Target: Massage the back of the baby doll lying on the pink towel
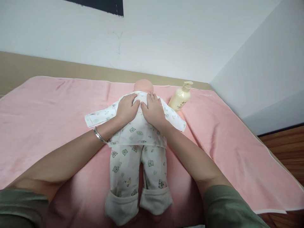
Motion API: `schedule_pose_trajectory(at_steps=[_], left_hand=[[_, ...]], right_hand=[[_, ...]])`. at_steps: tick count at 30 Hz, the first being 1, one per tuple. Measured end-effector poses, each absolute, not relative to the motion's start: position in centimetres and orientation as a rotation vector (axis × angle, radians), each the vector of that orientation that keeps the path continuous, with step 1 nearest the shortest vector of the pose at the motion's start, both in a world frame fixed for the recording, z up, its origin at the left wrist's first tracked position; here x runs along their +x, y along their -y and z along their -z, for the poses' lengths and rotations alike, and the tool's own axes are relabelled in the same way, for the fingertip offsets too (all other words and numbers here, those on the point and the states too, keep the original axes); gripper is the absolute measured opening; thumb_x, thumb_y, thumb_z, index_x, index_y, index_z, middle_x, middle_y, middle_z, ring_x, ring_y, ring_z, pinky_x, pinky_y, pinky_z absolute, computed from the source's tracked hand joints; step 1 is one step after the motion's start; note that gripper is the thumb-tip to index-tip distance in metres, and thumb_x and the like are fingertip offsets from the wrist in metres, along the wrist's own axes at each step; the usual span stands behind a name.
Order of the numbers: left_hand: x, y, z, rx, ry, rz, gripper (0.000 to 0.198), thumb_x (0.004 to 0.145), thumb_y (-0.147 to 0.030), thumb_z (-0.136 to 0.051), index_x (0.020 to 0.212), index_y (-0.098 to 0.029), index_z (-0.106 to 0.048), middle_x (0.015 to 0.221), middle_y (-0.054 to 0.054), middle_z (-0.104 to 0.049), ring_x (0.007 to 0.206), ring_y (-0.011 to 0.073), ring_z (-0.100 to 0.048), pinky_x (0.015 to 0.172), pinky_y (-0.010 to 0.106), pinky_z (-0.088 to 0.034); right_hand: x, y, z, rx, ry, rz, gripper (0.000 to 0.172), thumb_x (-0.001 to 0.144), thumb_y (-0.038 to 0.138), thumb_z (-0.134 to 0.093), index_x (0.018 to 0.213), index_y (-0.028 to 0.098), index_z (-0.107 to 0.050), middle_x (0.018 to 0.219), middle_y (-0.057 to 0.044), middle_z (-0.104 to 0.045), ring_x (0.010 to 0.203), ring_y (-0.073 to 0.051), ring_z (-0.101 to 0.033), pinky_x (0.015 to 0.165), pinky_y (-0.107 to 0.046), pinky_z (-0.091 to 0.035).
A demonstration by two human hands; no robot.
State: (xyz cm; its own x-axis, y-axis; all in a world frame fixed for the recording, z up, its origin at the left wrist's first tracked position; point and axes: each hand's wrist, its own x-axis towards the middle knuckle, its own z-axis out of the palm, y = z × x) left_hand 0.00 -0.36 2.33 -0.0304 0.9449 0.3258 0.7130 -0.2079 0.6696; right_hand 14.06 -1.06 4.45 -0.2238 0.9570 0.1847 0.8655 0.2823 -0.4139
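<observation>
Doll: laid out lengthwise, smooth rounded head at far end, legs toward near side. Top: white, green animal print; sleeves spread left and right, slanting nearward; hem overlaps trousers. Trousers: matching print, legs slightly parted, cuffs turned up broadly. Rests on pink cloth.

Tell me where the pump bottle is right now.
In the head view, the pump bottle is on the pink cloth, right of the doll's head, just beyond the patterned sleeve on the side of the right hand.
</observation>
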Motion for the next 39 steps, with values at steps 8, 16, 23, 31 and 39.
schedule_pose_trajectory(at_steps=[8, 16, 23, 31, 39], left_hand=[[1.1, 2.3, -3.3, 2.070, -1.718, -0.959, 0.055, 0.096, -0.026, -0.035, 0.144, -0.011, -0.057, 0.155, 0.014, -0.056, 0.151, 0.0285, -0.045, 0.132, 0.051, -0.030], [0.7, 1.5, -4.1, 2.026, -1.737, -0.899, 0.052, 0.094, -0.026, -0.036, 0.136, -0.012, -0.062, 0.150, 0.014, -0.060, 0.144, 0.0303, -0.051, 0.128, 0.050, -0.037], [0.5, 1.5, -4.5, 2.084, -1.818, -0.826, 0.045, 0.096, -0.028, -0.032, 0.120, -0.010, -0.065, 0.131, 0.020, -0.067, 0.128, 0.0335, -0.059, 0.119, 0.053, -0.044], [1.7, 3.0, -3.6, 2.255, -1.815, -0.831, 0.045, 0.095, -0.017, -0.031, 0.127, -0.008, -0.062, 0.141, 0.020, -0.062, 0.140, 0.0339, -0.052, 0.122, 0.053, -0.042], [0.8, 1.6, -4.7, 2.046, -1.885, -0.750, 0.039, 0.093, -0.029, -0.037, 0.114, -0.011, -0.065, 0.127, 0.020, -0.066, 0.124, 0.0350, -0.059, 0.116, 0.054, -0.046]], right_hand=[[15.1, -0.4, -4.0, -1.543, 2.182, -0.300, 0.060, 0.104, 0.036, -0.035, 0.154, 0.003, -0.041, 0.165, -0.019, -0.042, 0.158, -0.031, -0.033, 0.133, -0.052, -0.020], [13.8, 2.6, -5.2, -1.597, 2.309, 0.070, 0.046, 0.104, 0.025, -0.031, 0.129, 0.002, -0.061, 0.131, -0.024, -0.068, 0.129, -0.035, -0.060, 0.116, -0.047, -0.042], [14.0, 2.3, -5.2, -1.565, 2.337, 0.031, 0.043, 0.102, 0.024, -0.034, 0.128, 0.007, -0.064, 0.131, -0.021, -0.069, 0.127, -0.032, -0.062, 0.112, -0.044, -0.047], [15.2, -0.2, -4.8, -1.602, 2.264, -0.117, 0.051, 0.104, 0.035, -0.034, 0.133, 0.000, -0.058, 0.137, -0.024, -0.065, 0.130, -0.035, -0.058, 0.116, -0.047, -0.043], [13.8, 3.4, -5.5, -1.638, 2.399, 0.193, 0.039, 0.103, 0.022, -0.035, 0.114, 0.006, -0.069, 0.116, -0.025, -0.072, 0.114, -0.034, -0.066, 0.101, -0.045, -0.052]])
